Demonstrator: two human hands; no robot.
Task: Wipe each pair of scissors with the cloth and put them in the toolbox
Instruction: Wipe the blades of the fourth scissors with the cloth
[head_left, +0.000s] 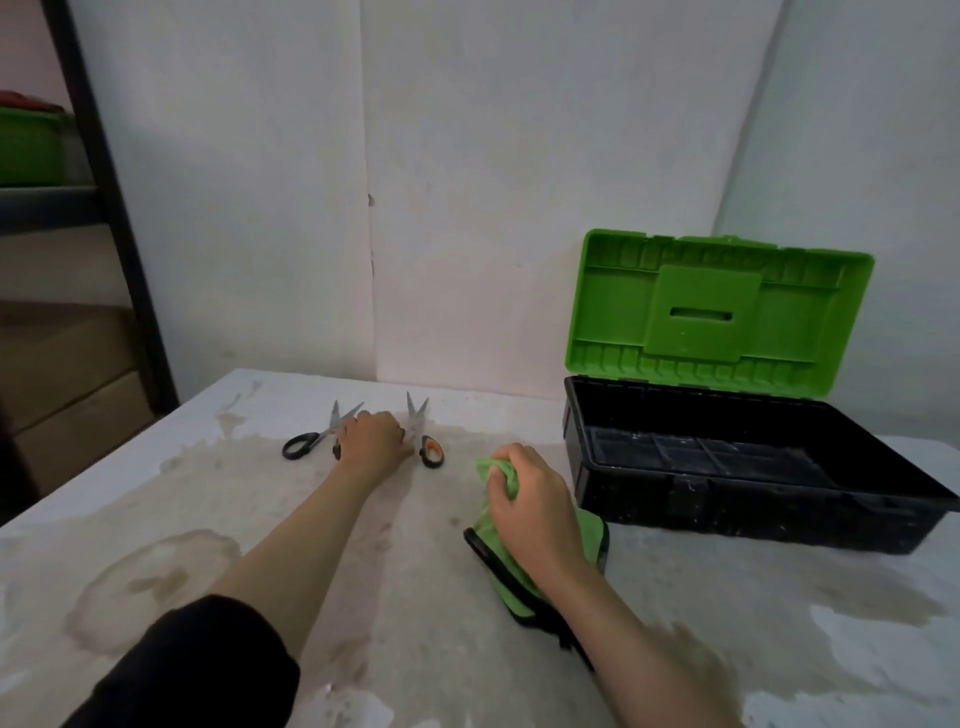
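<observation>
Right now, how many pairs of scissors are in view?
2. Black-handled scissors lie left of the left hand, orange-handled scissors right of it, both on the table. The near wall of the toolbox may hide more.

No readable text, label or number shows anywhere.

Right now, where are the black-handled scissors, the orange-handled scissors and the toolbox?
black-handled scissors (298, 447): head view, on the black handle loop.
orange-handled scissors (432, 451): head view, on the orange-and-black handle.
toolbox (727, 512): head view, on the black front wall.
</observation>
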